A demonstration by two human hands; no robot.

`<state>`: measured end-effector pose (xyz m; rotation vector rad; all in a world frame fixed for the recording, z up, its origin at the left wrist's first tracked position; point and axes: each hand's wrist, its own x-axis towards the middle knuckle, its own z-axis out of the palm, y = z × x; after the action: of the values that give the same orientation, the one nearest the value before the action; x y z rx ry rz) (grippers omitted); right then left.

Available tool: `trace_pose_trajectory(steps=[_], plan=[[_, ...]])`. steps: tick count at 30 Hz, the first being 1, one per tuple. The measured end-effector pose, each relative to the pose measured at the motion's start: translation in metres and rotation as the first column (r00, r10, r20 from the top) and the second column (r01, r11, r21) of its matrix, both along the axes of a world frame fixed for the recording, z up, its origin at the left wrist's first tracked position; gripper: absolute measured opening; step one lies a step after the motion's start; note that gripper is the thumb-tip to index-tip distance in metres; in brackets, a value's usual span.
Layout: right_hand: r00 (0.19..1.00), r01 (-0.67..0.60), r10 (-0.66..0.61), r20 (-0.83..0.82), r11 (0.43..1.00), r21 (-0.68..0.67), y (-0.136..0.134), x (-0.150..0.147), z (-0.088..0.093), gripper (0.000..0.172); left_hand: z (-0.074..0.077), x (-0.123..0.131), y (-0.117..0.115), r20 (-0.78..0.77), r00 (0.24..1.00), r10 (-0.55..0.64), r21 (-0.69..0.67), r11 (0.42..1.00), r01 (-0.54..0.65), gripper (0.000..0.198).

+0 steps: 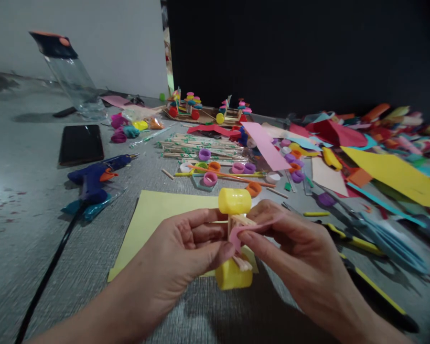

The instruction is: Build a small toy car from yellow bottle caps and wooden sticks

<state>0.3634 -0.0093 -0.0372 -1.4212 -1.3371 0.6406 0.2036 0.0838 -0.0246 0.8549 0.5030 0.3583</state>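
Note:
My left hand (186, 248) is closed on a small craft assembly of wooden sticks (242, 262) with yellow bottle caps (235, 201) at its upper and lower ends. Fingers and thumb grip it from the left, between the caps. A strip of pink paper (239, 235) lies against the sticks. Between thumb and fingers, my right hand (290, 243) pinches this strip, whose free end sticks out to the right. Below both hands lies a yellow paper sheet (157, 215), partly hidden by them.
A blue glue gun (93, 184) with a black cord lies left, near a phone (81, 144) and a bottle (75, 81). Wrapped sticks (200, 147) and loose caps lie ahead. Blue scissors (390, 239), pliers (376, 296) and coloured paper (397, 174) fill the right. Two stick models (186, 106) stand behind.

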Motion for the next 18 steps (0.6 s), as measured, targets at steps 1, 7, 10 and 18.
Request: trace_pose_trajectory(steps=[1, 7, 10, 18], plan=[[1.000, 0.001, -0.001, 0.006, 1.000, -0.004, 0.000, -0.001, 0.001, 0.011, 0.000, 0.000, 0.000, -0.003, 1.000, 0.001, 0.000, 1.000, -0.001, 0.034], [1.000, 0.002, -0.001, 0.022, 1.000, -0.022, 0.001, -0.003, 0.001, 0.014, -0.006, 0.001, 0.000, 0.007, 1.000, 0.007, -0.008, 1.000, -0.007, 0.034], [1.000, -0.004, 0.004, 0.011, 1.000, -0.024, 0.001, -0.002, 0.000, 0.014, -0.007, 0.001, 0.000, 0.013, 1.000, 0.006, -0.008, 1.000, -0.006, 0.031], [0.992, -0.002, -0.001, 0.130, 1.000, 0.023, 0.002, -0.005, 0.002, 0.017, -0.011, 0.003, 0.002, -0.008, 0.995, 0.099, 0.003, 0.995, -0.099, 0.036]])
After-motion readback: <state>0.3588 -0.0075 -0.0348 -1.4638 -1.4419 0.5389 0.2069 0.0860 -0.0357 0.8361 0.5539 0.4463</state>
